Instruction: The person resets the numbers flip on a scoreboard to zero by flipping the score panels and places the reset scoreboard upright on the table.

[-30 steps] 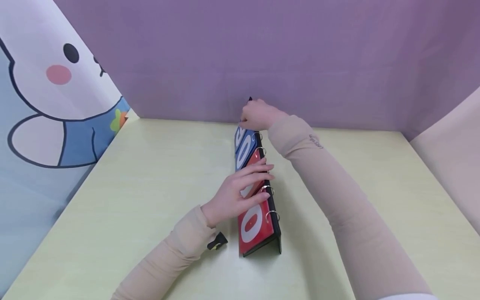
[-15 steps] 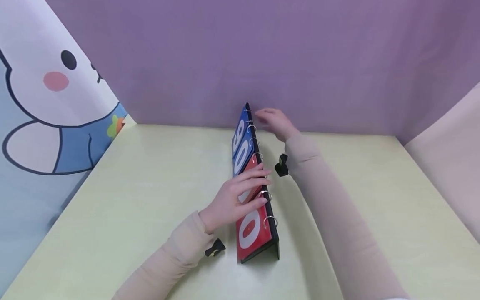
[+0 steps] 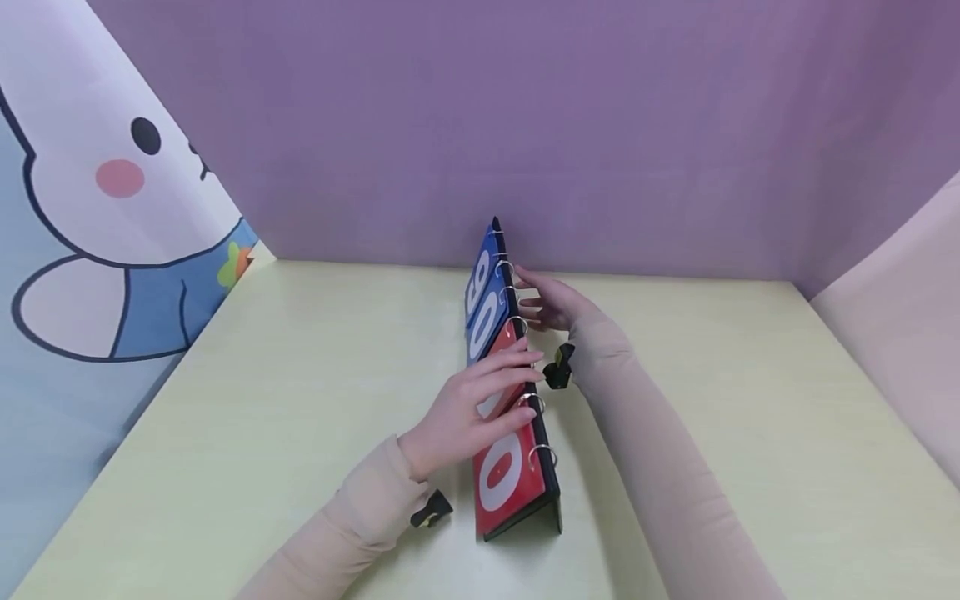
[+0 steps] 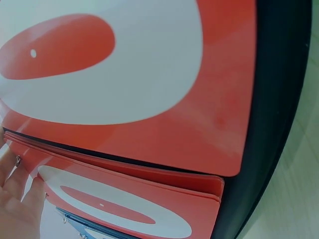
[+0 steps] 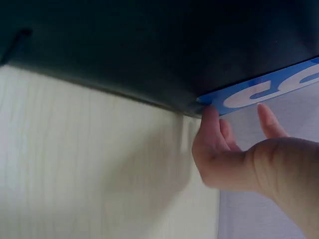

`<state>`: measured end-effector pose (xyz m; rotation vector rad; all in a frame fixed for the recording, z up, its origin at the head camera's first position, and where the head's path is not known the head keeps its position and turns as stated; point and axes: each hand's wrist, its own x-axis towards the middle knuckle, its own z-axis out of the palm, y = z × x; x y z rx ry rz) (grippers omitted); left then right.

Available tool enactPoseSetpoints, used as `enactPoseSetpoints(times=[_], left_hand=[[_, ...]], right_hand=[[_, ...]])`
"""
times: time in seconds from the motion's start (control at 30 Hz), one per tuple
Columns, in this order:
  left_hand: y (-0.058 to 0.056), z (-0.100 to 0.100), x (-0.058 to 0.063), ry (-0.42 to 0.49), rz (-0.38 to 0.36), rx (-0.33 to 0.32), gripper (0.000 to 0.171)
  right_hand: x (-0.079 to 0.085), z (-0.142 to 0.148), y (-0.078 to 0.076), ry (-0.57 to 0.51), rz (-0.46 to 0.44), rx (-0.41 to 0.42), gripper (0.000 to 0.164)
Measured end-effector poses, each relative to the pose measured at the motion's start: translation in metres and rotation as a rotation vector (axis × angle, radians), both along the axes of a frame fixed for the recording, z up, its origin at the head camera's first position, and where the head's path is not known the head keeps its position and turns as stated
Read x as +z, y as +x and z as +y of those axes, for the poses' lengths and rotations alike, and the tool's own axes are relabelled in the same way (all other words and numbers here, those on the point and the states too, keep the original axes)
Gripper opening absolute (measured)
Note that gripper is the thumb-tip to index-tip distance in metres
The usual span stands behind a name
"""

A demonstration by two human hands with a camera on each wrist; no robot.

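A black tent-shaped flip scoreboard stands on the table, with ringed number cards along its ridge. Red cards showing white zeros are at the near end, and blue cards reading 0 and 6 or 9 at the far end. My left hand rests across the red cards, its straight fingers reaching over the ridge. Behind the board is my right hand, thumb apart from loosely bent fingers. In the right wrist view, its fingertip is at the corner of a blue card hanging on the back.
A purple cloth wall closes off the back, close to the board's far end. At the left hangs a panel with a cartoon figure. The pale wood-look table extends on both sides. Black wrist cameras sit below both wrists.
My right hand has come away from the top of the far blue cards, moved right and down behind the board. The far blue card now shows fully. My left hand stays in place.
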<state>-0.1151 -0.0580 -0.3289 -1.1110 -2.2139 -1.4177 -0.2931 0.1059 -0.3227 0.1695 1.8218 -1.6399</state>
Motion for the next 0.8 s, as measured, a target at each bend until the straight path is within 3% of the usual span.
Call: enactPoseSetpoints(times=[0.23, 0.4, 0.8], left_hand=[[0.000, 0.000, 0.003, 0.007, 0.006, -0.008, 0.034], [-0.001, 0.001, 0.005, 0.005, 0.000, -0.014, 0.034], [-0.004, 0.007, 0.009, 0.006, -0.007, -0.052, 0.034]], right_hand=[[-0.001, -0.001, -0.001, 0.043, -0.016, -0.044, 0.071], [-0.002, 0.002, -0.001, 0.009, 0.002, -0.070, 0.069], [-0.001, 0.018, 0.001, 0.052, 0.080, 0.014, 0.078]])
